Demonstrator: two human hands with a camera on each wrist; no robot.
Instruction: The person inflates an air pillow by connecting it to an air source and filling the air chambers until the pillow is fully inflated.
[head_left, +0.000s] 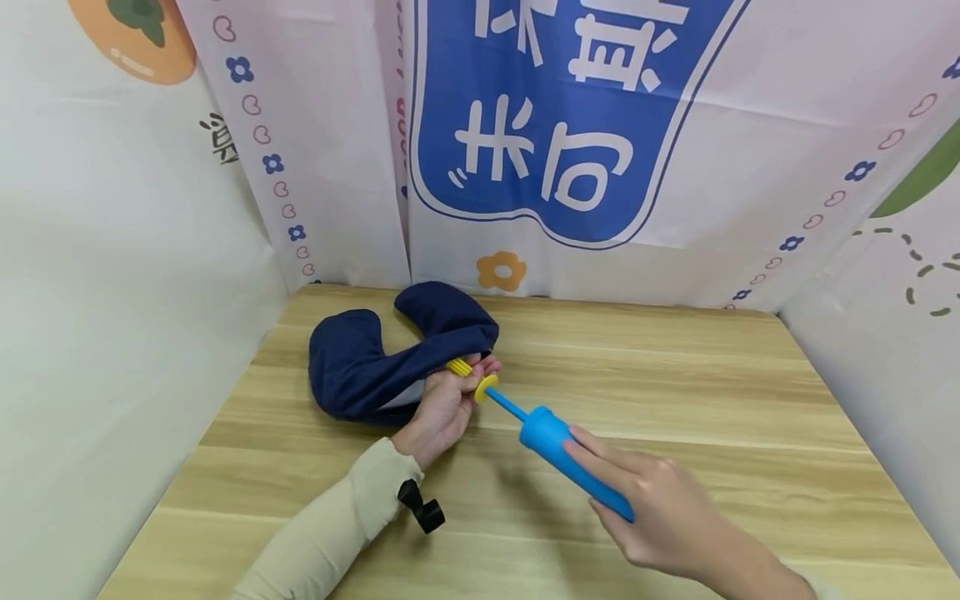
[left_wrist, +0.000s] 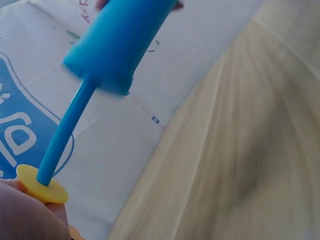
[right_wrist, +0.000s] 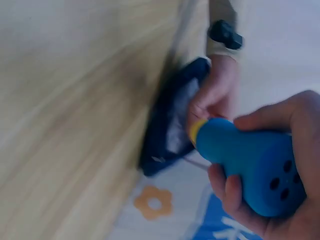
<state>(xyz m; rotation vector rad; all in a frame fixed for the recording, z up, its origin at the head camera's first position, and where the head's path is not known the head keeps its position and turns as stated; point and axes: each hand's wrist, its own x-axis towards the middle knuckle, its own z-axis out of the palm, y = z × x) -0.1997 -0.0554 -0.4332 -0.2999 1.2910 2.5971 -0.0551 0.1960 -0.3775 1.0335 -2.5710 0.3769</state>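
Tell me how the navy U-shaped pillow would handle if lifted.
The navy U-shaped pillow would probably bend, since its fabric shows soft folds. It seems unlikely to roll, lying broad and curved on the table. Its matte cloth likely won't slip easily.

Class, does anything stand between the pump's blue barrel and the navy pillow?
Yes: the blue rod, the yellow disc and the left grip lie between barrel and pillow. Nothing visible stands between the right grip and the barrel, which it holds.
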